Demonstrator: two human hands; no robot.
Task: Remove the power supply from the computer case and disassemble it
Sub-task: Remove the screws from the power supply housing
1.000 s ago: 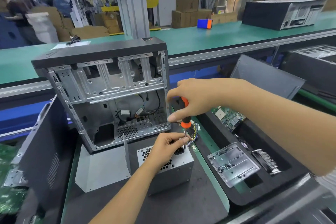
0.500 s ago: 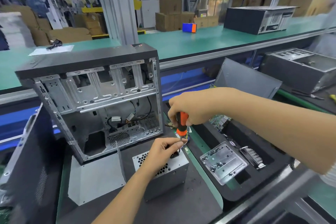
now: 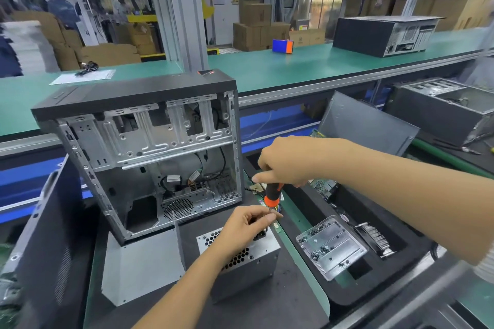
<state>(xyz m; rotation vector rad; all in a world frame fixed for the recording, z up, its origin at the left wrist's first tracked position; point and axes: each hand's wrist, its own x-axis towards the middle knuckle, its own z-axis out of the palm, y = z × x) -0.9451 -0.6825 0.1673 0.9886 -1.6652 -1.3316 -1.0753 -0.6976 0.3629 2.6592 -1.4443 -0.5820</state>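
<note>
The grey power supply [image 3: 248, 270] with a honeycomb grille stands on the dark mat, outside the open computer case [image 3: 149, 152] behind it. My right hand [image 3: 286, 160] grips the orange and black screwdriver [image 3: 272, 193] by its handle, pointing it down at the supply's top rear edge. My left hand [image 3: 246, 224] rests on top of the supply and pinches around the screwdriver's tip; the shaft and any screw are hidden by its fingers. Coloured wires show just behind the tip.
A bent metal cover [image 3: 139, 267] lies left of the supply. A dark side panel [image 3: 50, 235] leans at far left. A foam tray [image 3: 355, 283] at right holds a metal plate [image 3: 331, 247] with several screws, a heatsink [image 3: 374, 239] and a circuit board [image 3: 322, 185].
My right hand has tilted the screwdriver a little while staying over the supply. The left hand keeps pinching at the tip. The camera view has shifted slightly.
</note>
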